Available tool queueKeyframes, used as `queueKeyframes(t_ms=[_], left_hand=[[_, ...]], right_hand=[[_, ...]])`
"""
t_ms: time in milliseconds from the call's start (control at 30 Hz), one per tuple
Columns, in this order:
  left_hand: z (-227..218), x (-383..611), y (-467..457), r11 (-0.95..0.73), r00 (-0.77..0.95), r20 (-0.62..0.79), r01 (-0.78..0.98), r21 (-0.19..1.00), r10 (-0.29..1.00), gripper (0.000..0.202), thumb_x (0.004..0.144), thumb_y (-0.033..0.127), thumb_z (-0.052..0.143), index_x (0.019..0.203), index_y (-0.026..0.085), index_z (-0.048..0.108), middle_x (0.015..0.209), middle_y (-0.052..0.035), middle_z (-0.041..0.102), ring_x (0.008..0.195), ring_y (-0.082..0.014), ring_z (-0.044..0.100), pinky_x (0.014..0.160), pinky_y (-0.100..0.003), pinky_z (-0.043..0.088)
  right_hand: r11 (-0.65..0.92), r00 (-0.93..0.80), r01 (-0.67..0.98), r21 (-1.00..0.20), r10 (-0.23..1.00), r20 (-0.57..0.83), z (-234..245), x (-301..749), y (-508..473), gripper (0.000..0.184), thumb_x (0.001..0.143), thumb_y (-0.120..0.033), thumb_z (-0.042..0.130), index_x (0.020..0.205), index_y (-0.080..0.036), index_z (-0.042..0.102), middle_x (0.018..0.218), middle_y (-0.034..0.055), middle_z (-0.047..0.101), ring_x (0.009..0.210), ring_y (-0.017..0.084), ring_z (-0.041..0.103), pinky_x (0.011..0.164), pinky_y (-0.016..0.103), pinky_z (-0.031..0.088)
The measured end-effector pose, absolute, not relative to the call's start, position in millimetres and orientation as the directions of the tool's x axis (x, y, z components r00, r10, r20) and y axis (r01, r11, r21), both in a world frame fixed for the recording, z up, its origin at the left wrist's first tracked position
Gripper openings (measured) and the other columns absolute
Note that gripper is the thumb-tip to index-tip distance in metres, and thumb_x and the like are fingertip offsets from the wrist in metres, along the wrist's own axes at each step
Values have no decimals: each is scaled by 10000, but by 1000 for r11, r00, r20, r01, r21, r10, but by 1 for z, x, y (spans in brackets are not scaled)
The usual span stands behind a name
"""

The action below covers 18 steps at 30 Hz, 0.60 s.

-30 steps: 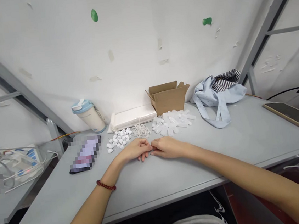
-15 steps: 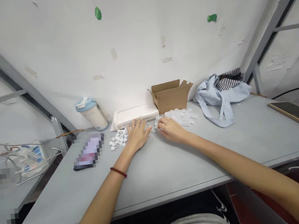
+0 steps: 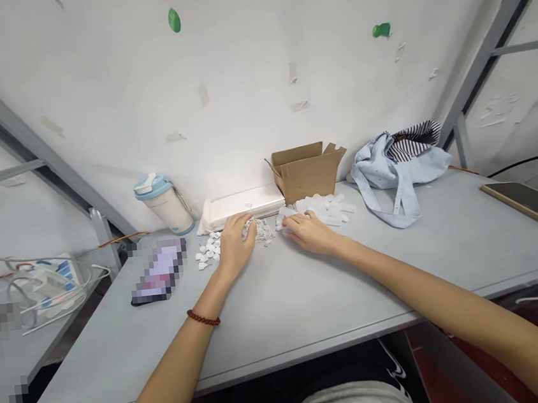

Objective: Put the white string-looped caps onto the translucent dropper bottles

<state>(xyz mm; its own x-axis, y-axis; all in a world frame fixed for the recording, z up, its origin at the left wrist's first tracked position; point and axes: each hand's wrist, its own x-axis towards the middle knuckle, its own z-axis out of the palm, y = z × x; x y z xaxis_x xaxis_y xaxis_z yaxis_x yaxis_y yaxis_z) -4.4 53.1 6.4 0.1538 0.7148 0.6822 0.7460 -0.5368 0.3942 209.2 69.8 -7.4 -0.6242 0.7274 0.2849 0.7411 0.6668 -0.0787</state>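
My left hand rests on the grey table with its fingers curled, pinching at a tangle of thin white loops. Just left of it lies a pile of small white caps. My right hand lies palm down with bent fingers on the near edge of a heap of clear plastic tubes; what its fingertips hold is hidden. A red bead bracelet circles my left wrist.
An open cardboard box and a stack of white trays stand at the wall. A lidded cup and a phone lie left. A blue cloth bag and a tablet lie right. Cables fill a side shelf.
Both hands moved away from me, from the middle of the table to the piles. My left hand then went from spread flat to curled on the white loops.
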Motion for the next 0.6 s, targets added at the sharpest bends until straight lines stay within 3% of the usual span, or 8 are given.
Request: queueKeyframes(t_ms=[267, 467, 600], left_hand=[[19, 1, 34, -489, 40, 626, 664, 566, 779, 124, 810, 249, 525, 777, 172, 616, 801, -59, 682, 760, -187, 625, 740, -307, 483], [19, 1, 35, -342, -22, 380, 387, 856, 925, 223, 755, 355, 594, 828, 150, 642, 719, -30, 680, 546, -149, 616, 597, -284, 491], [20, -3, 36, -264, -20, 283, 301, 916, 959, 220, 699, 340, 643, 795, 142, 652, 677, -21, 676, 523, -144, 611, 579, -279, 495]], right_hand=[[677, -649, 736, -24, 715, 262, -6, 209, 70, 326, 833, 9, 418, 1102, -107, 559, 1133, 151, 601, 1031, 239, 532, 827, 342, 276], [709, -678, 705, -13, 680, 279, -11, 210, 74, 328, 789, 41, 425, 1020, -116, 595, 1037, 134, 630, 968, 226, 551, 794, 319, 303], [725, -695, 689, -23, 669, 264, -12, 209, 75, 346, 775, 55, 413, 1008, -125, 595, 986, 119, 665, 935, 228, 586, 802, 332, 336]])
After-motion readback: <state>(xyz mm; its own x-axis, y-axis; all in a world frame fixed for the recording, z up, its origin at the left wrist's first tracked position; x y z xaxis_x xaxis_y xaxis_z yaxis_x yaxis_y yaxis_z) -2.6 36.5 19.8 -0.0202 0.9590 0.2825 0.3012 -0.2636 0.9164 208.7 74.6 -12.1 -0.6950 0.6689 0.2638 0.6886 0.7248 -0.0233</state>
